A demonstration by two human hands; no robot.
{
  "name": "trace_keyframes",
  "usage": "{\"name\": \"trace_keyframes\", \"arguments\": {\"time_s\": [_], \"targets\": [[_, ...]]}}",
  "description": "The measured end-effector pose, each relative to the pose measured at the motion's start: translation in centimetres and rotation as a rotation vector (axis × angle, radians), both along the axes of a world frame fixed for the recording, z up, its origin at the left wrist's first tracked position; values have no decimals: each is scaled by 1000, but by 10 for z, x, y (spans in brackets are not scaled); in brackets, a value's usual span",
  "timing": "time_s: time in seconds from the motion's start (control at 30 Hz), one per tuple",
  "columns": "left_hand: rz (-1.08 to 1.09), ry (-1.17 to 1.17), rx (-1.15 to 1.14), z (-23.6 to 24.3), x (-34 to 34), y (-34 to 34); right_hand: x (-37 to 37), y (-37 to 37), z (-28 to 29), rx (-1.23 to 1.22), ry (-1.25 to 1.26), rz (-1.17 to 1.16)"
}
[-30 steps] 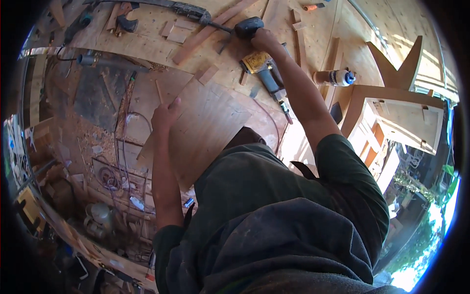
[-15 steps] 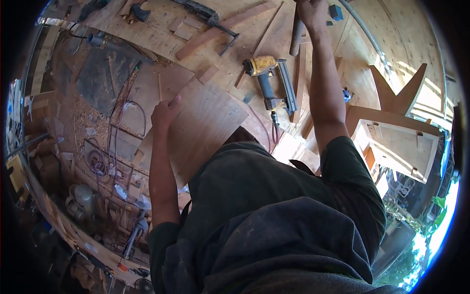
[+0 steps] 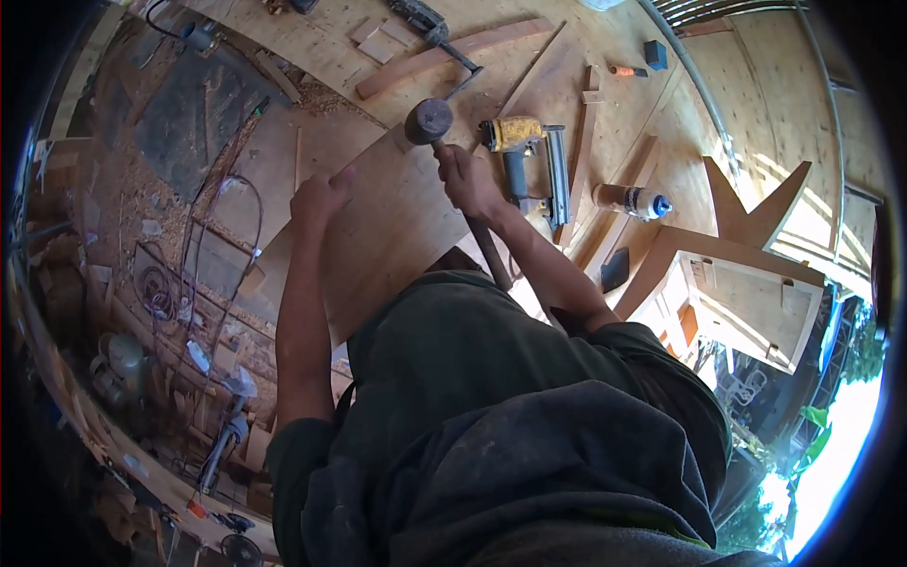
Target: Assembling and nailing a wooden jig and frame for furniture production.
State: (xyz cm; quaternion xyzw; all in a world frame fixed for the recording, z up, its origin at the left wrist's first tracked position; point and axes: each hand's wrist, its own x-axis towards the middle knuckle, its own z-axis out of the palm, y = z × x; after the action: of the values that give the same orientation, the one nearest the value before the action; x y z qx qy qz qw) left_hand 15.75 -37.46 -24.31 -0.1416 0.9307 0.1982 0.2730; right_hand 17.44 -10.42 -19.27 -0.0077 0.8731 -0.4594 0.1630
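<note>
While gripping the mallet [image 3: 429, 120] with the right hand [image 3: 470, 184], clamped round its handle just below the dark head, also grasping the wooden panel [image 3: 387, 222] at its left edge with the left hand [image 3: 321, 196], closed on it; extending the panel diagonally outward from just in front of the torso [image 3: 472, 340]; placing the mallet head by the panel's far corner, cannot tell whether touching; pointing the handle's butt back toward the torso. Noted on the plywood worktable [image 3: 652, 106], near the right hand, a yellow-and-grey nail gun [image 3: 516, 170]; noted farther right a brownish bottle [image 3: 631, 200] with blue cap; noted beyond these an orange-handled tool [image 3: 624, 71], lying just beside a dark block [image 3: 655, 54].
</note>
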Motion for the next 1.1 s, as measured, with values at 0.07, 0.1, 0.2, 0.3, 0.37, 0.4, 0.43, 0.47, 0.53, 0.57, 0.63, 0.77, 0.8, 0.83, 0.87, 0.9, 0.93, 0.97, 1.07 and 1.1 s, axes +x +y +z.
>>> {"name": "trace_keyframes", "arguments": {"time_s": [0.07,0.1,0.2,0.3,0.37,0.4,0.43,0.47,0.53,0.57,0.63,0.77,0.8,0.83,0.87,0.9,0.93,0.97,1.07,1.1], "targets": [[1,17,-25,-1,-2,-5,-3,-2,42,-118,167,-43],[0,20,-24,-1,-6,-6,2,-3,50,-202,178,-46],[-1,33,-28,-2,-7,-10,0,-14,17,-56,227,10],[-21,18,-30,2,-5,1,0,-7,-35,147,103,61],[-50,-4,-33,5,-7,5,-9,-2,-42,155,182,0],[-32,10,-25,1,-7,0,-13,-6,-24,151,181,-9],[-14,24,-13,-2,-8,-5,-22,-9,13,66,-118,-54],[-35,28,-12,-4,-7,-6,-26,-5,37,-23,-412,-111],[-16,59,-45,-5,-1,-3,-30,20,46,-53,-192,-220],[-43,64,-42,-2,-4,-5,-42,43,41,55,19,-186],[-53,-3,-46,1,-8,-14,-72,73,46,208,283,-297],[-61,-1,-45,-6,-15,-14,-114,142,32,797,479,-311],[-48,0,-37,-8,-10,-14,-103,132,39,1020,621,-278],[-38,-6,-15,-13,-7,-15,-88,119,42,964,407,-207],[-24,-6,-19,-12,-4,-16,-66,105,43,895,200,-142],[-14,1,-16,-10,-1,-18,-39,84,42,804,46,-135],[-4,6,-7,-9,3,-15,-18,70,36,718,-107,-124],[3,6,-1,-6,4,-12,-8,68,22,724,-104,-118],[20,11,2,2,6,-5,6,71,-16,704,-35,-213],[26,1,-18,1,8,-3,5,75,-19,702,-26,-290]]}}
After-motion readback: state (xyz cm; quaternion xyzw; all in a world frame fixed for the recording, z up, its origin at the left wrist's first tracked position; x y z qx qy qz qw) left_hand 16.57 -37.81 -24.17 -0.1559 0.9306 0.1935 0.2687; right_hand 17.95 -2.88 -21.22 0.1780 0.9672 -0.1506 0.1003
